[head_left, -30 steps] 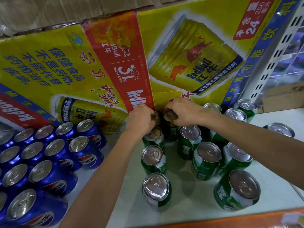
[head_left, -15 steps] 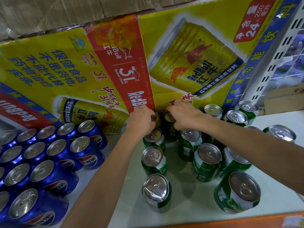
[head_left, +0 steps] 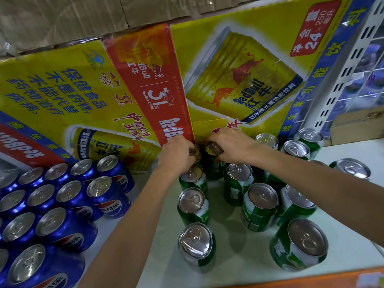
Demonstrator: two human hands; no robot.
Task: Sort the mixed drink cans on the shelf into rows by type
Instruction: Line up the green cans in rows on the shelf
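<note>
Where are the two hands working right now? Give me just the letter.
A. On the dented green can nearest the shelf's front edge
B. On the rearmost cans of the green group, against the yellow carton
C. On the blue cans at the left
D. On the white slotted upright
B: the left hand and the right hand each grip one of the rear cans by the yellow carton; the blue cans stand untouched at the left.

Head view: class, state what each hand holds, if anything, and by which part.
Right hand grips a back-row green can by its top rim. Left hand grips the neighbouring can, also at the top; its body is hidden.
</note>
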